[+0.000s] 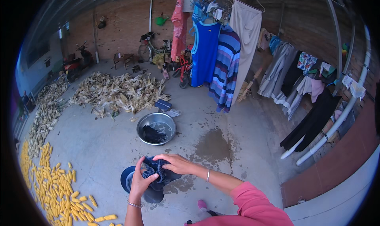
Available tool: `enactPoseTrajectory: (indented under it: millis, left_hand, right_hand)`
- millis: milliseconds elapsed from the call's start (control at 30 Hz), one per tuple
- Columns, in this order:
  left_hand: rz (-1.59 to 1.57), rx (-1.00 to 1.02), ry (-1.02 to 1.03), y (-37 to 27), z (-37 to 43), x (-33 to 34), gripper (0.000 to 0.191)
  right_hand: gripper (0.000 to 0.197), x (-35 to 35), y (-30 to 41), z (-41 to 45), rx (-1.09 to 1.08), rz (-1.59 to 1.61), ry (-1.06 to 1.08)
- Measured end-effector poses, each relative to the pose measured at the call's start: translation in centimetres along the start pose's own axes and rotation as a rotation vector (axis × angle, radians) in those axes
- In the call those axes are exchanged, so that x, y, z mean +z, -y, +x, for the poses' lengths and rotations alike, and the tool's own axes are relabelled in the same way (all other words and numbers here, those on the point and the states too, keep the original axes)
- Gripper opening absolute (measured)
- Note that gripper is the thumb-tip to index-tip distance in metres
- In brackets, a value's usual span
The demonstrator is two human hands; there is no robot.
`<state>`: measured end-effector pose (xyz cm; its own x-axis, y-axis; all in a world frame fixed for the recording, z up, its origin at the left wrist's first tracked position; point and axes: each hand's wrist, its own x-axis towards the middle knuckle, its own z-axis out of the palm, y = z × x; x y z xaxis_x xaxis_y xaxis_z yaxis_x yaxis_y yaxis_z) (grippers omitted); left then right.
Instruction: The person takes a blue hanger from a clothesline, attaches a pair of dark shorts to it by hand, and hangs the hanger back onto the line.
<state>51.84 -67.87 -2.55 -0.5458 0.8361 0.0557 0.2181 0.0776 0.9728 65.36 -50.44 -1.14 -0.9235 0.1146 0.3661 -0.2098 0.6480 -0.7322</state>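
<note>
A dark blue-grey garment with a gathered elastic waistband [154, 184] hangs between my two hands, above the concrete floor. My left hand [141, 178] grips the waistband on its left side, thumb laid across the front. From the right, my right hand [175, 164] pinches the band's upper edge. Partly hidden behind the left hand is a dark blue basin [125, 175]. Farther forward stands a wide metal basin [141, 120] holding dark wet cloth [153, 134] and some water.
Yellow corn cobs [65, 193] spread across the left floor, with a heap of corn husks [118, 92] behind. Ahead hang a blue tank top [204, 53] and a striped shirt [225, 65]. Black trousers [314, 119] hang at right. A wet patch [213, 145] marks the concrete.
</note>
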Motion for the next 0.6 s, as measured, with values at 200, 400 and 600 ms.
enactPoseTrajectory:
  millis: [200, 400, 600]
  left_hand:
    - [-0.181, 0.099, 0.183, -2.1, 1.5, 3.9, 0.099]
    - [-0.014, 0.129, 0.257, -3.2, 4.8, 10.4, 0.074]
    - [-0.056, 0.132, 0.239, -3.8, 8.9, 19.1, 0.055]
  right_hand:
    - [0.051, -3.7, 2.8, -2.2, 0.056, -0.094, -0.024]
    - [0.048, -9.5, 0.0, -8.8, 0.086, -0.090, -0.253]
    - [0.045, -16.4, -4.3, -16.7, 0.160, -0.077, -0.394]
